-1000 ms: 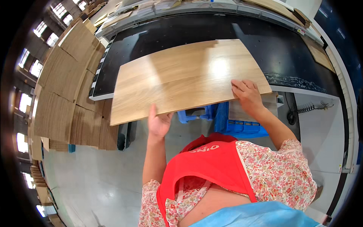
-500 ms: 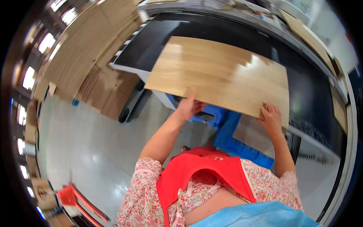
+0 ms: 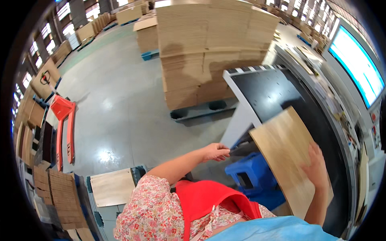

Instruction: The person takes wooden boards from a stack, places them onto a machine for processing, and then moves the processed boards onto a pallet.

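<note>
A flat rectangular board (image 3: 287, 154) with a light wood-grain face lies slantwise over the black table of a machine (image 3: 277, 92), its left edge jutting past the table's side. My right hand (image 3: 315, 164) rests on top of the board with its fingers stretched out flat. Left of the board, in the air, is my left hand (image 3: 216, 152), apart from it. Its fingers are loosely bent, and nothing shows in them.
Below the board stands a blue plastic stool (image 3: 251, 174). Tall stacks of brown boards (image 3: 209, 52) sit on a pallet (image 3: 203, 110) ahead. An orange pallet jack (image 3: 64, 110) is at left. Near my left elbow, a pale board (image 3: 112, 186) lies on a pallet. A lit screen (image 3: 358, 64) stands at far right.
My view has swung left. My left hand has come off the board's near edge. My right hand has moved from that edge onto the board's face.
</note>
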Demonstrator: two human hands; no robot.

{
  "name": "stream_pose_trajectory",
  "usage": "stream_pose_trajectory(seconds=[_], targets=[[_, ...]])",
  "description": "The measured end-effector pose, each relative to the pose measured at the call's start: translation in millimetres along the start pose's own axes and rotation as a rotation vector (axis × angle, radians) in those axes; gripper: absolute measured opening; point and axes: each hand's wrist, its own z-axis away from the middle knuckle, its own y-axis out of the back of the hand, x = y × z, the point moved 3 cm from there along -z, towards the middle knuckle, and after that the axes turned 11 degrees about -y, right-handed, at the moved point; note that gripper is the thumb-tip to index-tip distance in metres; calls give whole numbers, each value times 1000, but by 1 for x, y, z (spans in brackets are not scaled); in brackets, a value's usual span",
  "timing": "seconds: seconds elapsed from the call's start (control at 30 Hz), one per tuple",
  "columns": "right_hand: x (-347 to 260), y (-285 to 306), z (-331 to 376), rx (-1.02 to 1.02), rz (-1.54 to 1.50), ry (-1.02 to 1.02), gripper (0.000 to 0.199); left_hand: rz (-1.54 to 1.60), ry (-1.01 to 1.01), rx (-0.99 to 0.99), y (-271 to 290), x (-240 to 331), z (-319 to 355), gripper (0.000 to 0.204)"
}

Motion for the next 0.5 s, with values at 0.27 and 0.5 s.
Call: stream_pose_trajectory(seconds=[0.27,0.5], targets=[[-228,-19,-262,197,-209,489,65,185,-130,500,210,13,100,40],[-343,-36,-457,411,-4,421,61,268,-220,866,320,13,149,35]])
